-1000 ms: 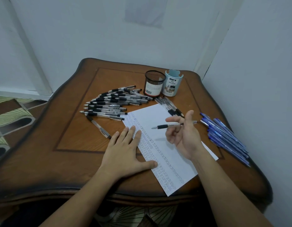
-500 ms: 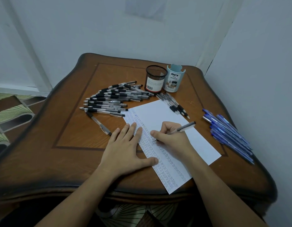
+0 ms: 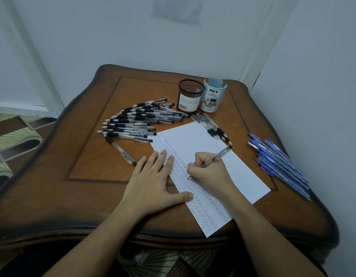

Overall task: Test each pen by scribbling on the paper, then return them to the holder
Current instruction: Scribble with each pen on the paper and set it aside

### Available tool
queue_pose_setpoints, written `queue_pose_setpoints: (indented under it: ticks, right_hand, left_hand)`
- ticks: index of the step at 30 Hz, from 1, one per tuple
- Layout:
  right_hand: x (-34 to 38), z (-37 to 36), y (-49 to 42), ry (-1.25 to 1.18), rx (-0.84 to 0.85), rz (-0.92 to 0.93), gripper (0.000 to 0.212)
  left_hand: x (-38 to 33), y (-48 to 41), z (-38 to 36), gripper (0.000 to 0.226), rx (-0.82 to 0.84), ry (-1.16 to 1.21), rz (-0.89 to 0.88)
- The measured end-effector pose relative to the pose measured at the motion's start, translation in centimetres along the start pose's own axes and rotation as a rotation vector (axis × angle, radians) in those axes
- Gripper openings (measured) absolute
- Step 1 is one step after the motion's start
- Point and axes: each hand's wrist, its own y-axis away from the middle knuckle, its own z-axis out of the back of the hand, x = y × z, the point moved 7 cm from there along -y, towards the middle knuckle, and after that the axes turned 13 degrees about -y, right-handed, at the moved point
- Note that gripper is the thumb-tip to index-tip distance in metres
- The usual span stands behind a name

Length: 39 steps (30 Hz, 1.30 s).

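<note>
Your pen (image 3: 221, 154) is pinched in your right hand (image 3: 208, 172), its tip touching the paper (image 3: 193, 136) at the hand's 8 o'clock. Your left hand (image 3: 153, 180) presses flat, fingers straight, on the paper's left edge. On the surface (image 3: 93, 166), the mesh holder (image 3: 190, 96) stands at 12 o'clock, black pens (image 3: 137, 120) at 10, blue pens (image 3: 279, 162) at 3.

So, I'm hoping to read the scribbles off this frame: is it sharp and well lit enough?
Head view: dim, bluish, even light, no glare on the paper; wide-angle lens bows the table edge; right hand and pen look sharp, without motion blur; the scribbles show as rows, too small to read.
</note>
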Motion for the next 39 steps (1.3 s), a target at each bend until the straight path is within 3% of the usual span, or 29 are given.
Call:
queue_pose_setpoints:
  ticks: [30,39]
  right_hand:
    - [0.7,0.5,0.3,0.043,-0.025,0.034,0.049]
    - [1.1,0.5,0.4,-0.005,-0.015,0.028,0.041]
  left_hand:
    - [-0.1,0.1,0.3,0.121,-0.009,0.010,-0.001]
    - [-0.1,0.1,0.2,0.120,-0.013,0.009,0.001]
